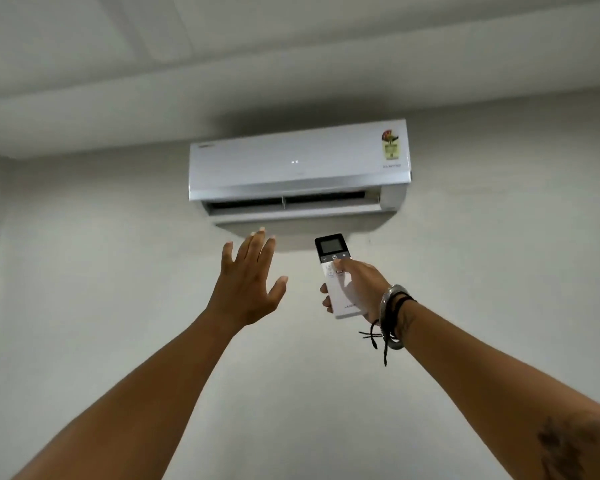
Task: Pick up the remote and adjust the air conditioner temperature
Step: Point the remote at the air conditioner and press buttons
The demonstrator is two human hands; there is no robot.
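Note:
A white wall-mounted air conditioner (298, 168) hangs high on the wall, its lower flap open and two small lights lit on its front. My right hand (361, 289) holds a white remote (335, 271) with a dark screen at its top, pointed up at the unit. My thumb rests on the buttons just below the screen. My left hand (248, 282) is raised beside it, palm toward the unit, fingers spread, holding nothing. Its fingertips reach just under the flap.
A plain light wall (84, 306) fills the view, with the ceiling (222, 46) and a beam above the unit. A colourful label (390, 143) sits on the unit's right front. Bracelets and black cords circle my right wrist (392, 317).

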